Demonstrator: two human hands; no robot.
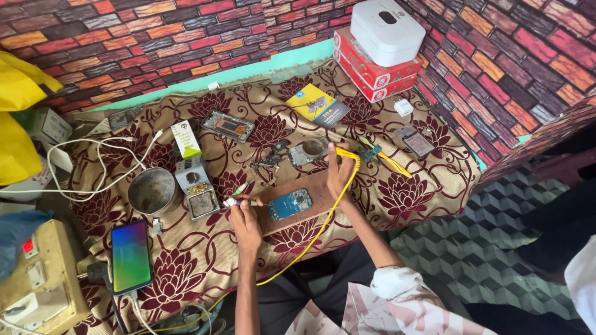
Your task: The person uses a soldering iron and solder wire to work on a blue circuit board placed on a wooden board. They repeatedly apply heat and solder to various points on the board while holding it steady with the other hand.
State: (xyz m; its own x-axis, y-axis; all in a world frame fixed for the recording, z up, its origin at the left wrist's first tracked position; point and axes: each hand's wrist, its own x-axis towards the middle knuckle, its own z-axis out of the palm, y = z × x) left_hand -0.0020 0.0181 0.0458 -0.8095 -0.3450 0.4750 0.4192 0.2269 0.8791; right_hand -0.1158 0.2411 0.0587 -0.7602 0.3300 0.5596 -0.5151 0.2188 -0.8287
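Your left hand (244, 218) pinches a thin tool (239, 200), its tip pointing right toward the blue circuit board (290, 204), which lies on the brown board (310, 189) at the frame's centre. Your right hand (339, 169), just above and right of it, grips the yellow-corded soldering iron (347, 154). Both hands are equally near.

A small phone-repair workshop; the cloth-covered worktop (428, 186) carries a bare blue circuit board (290, 203), stripped phone frames (228, 125), loose screws and parts (268, 160), a solder-tip cleaner stand (196, 189); stacked boxes (375, 68) fill the far right corner; brick-patterned walls (155, 37).
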